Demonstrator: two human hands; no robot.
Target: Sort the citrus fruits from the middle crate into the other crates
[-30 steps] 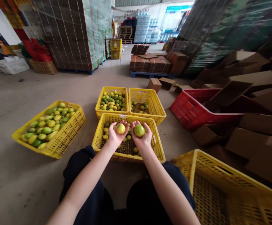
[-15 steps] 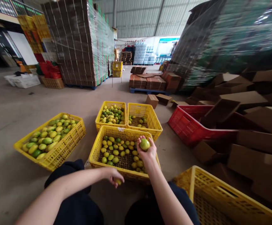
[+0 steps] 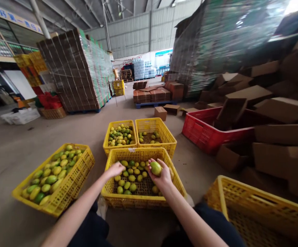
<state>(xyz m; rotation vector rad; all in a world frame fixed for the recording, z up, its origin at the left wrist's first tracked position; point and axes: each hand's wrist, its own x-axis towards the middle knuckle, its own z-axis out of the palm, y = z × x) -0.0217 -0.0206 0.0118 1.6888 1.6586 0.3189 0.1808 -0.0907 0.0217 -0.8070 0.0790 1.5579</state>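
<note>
Right hand point(image 3: 163, 177): palm turned up, grip closed around one smooth, rounded green-yellow fruit point(image 3: 155, 168), its upper face exposed between thumb and fingers. The fruit is above the right half of the near yellow perforated plastic crate point(image 3: 141, 198), inside the rim as seen from the head.

Left hand point(image 3: 115, 169): above the left part of the same crate, next to its left edge. Fingers curled together; cannot tell whether the grip has anything within it.

Near crate: loose yellow and green fruits point(image 3: 131, 178) spread over the slatted base, base showing between them. Right forearm crosses the front rim, left forearm the left side.

Edges: rear-left yellow crate piled with fruit point(image 3: 118, 148) and rear-right yellow crate with a few fruits point(image 3: 168, 132) sit side by side just beyond the far rim. Filled yellow plastic crate on the left point(image 3: 74, 187) stands angled, apart from the near crate, a strip of grey floor point(image 3: 87, 125) running between. To the right, more floor separates the near crate from the red plastic crate point(image 3: 200, 133). Large yellow crate at lower right point(image 3: 257, 193) is cut by the frame; brown cardboard boxes point(image 3: 284, 111) crowd the far right.
</note>
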